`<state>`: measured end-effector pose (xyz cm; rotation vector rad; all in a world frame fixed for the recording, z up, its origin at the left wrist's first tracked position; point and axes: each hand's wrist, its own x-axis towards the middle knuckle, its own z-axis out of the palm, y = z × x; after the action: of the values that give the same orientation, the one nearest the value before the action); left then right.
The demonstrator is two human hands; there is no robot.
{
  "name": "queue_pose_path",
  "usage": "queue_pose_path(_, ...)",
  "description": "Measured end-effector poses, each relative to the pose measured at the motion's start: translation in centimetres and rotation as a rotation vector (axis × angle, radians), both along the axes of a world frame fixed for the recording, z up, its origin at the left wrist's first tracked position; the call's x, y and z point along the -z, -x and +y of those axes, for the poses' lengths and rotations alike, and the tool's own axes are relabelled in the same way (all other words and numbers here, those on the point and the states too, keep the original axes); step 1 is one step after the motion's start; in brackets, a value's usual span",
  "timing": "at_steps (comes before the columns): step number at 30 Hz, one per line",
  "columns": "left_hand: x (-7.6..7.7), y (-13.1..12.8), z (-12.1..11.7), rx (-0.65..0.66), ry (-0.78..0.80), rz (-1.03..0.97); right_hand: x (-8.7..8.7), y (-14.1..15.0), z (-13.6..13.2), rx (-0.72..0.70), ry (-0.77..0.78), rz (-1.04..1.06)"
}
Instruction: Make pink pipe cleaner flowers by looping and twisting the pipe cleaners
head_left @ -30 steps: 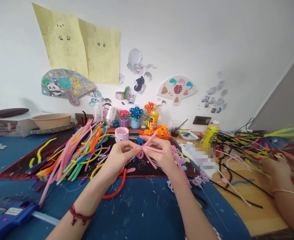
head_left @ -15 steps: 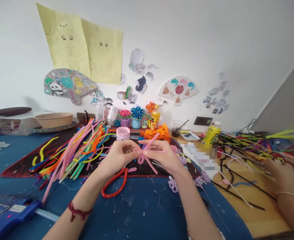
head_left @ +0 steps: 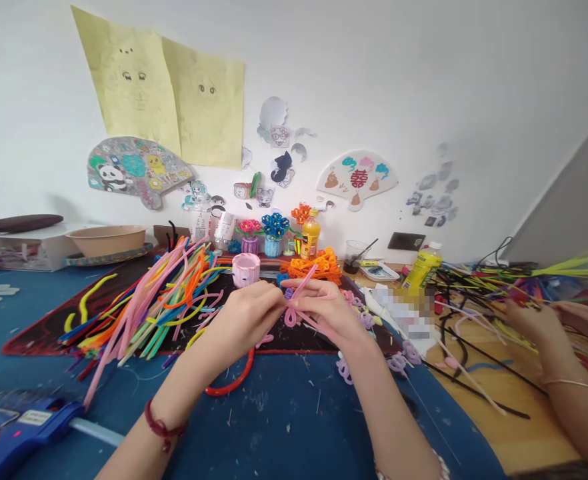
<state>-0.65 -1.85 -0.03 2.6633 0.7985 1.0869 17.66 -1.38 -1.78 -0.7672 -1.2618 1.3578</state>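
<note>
Over the dark mat, both hands meet at a pink pipe cleaner (head_left: 291,317) bent into small loops, one loop hanging below the fingers and a straight end sticking up. My left hand (head_left: 254,310) pinches it from the left, its fingertips partly hidden behind the back of the hand. From the other side my right hand (head_left: 321,308) grips it between thumb and fingers. Just behind the hands stands a small pink and white cup (head_left: 246,269). Red-handled scissors (head_left: 234,381) lie under my left wrist, mostly covered by it.
Many coloured pipe cleaners (head_left: 139,293) lie to the left, with a blue glue gun (head_left: 39,427) nearer. Purple looped pieces (head_left: 397,363) sit to the right. Pipe-cleaner flowers (head_left: 275,230) and bottles (head_left: 311,237) line the wall. A co-worker's hands (head_left: 534,327) work at far right.
My left hand has shifted right and rolled over, its back now turned more toward me. The pink loops have moved slightly right. The co-worker's hands have moved left and up.
</note>
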Motion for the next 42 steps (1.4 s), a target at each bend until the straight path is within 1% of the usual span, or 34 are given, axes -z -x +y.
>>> queue_pose_path(2, 0.4, -0.1, -0.1, 0.026, -0.157, 0.104, 0.0, -0.1, 0.0, -0.018, 0.044, 0.028)
queue_pose_path(4, 0.6, -0.1, -0.1, 0.033, -0.251, 0.167, 0.0, -0.3, 0.0, -0.024, 0.056, 0.027)
queue_pose_path(5, 0.7, -0.1, -0.1, 0.019, -0.269, 0.173, 0.0, -0.3, 0.0, -0.014, 0.046, 0.017)
queue_pose_path(7, 0.8, -0.2, 0.1, -0.036, -0.246, 0.137, 0.0, -0.4, 0.0, 0.03, -0.01, -0.013)
queue_pose_path(9, 0.8, -0.4, 0.3, -0.103, -0.144, 0.03, -0.1, -0.3, -0.1, 0.091, -0.116, -0.052)
queue_pose_path(12, 0.8, -0.9, 0.6, -0.196, 0.106, -0.203, -0.2, 0.0, -0.5, 0.219, -0.324, -0.177)
queue_pose_path(15, 0.8, -1.4, 0.8, -0.253, 0.356, -0.341, -0.4, 0.5, -1.0, 0.36, -0.507, -0.342)
queue_pose_path(16, 0.8, -1.5, 0.8, -0.246, 0.446, -0.37, -0.4, 0.6, -1.2, 0.392, -0.56, -0.386)
queue_pose_path(18, 0.8, -1.7, 0.8, -0.186, 0.644, -0.443, -0.4, 0.7, -1.3, 0.424, -0.642, -0.449)
queue_pose_path(21, 0.8, -1.8, 0.7, -0.06, 0.909, -0.579, -0.3, 0.7, -1.3, 0.433, -0.693, -0.496)
queue_pose_path(24, 0.7, -1.6, 0.6, 0.032, 1.044, -0.683, -0.2, 0.6, -1.3, 0.417, -0.705, -0.511)
queue_pose_path(27, 0.7, -1.3, 0.7, 0.087, 1.102, -0.741, -0.3, 0.7, -1.3, 0.374, -0.671, -0.5)
queue_pose_path(31, 0.9, -1.2, 0.7, 0.141, 1.098, -0.754, -0.5, 0.7, -1.3, 0.312, -0.571, -0.397)
queue_pose_path(34, 0.8, -1.5, 0.4, 0.151, 1.031, -0.766, -0.5, 0.5, -1.1, 0.292, -0.503, -0.301)
queue_pose_path(37, 0.6, -1.9, 0.1, 0.135, 0.851, -0.755, -0.2, 0.3, -0.6, 0.259, -0.42, -0.195)
queue_pose_path(42, 0.8, -1.8, -0.1, 0.079, 0.431, -0.602, 0.1, 0.3, -0.4, 0.153, -0.212, 0.088)
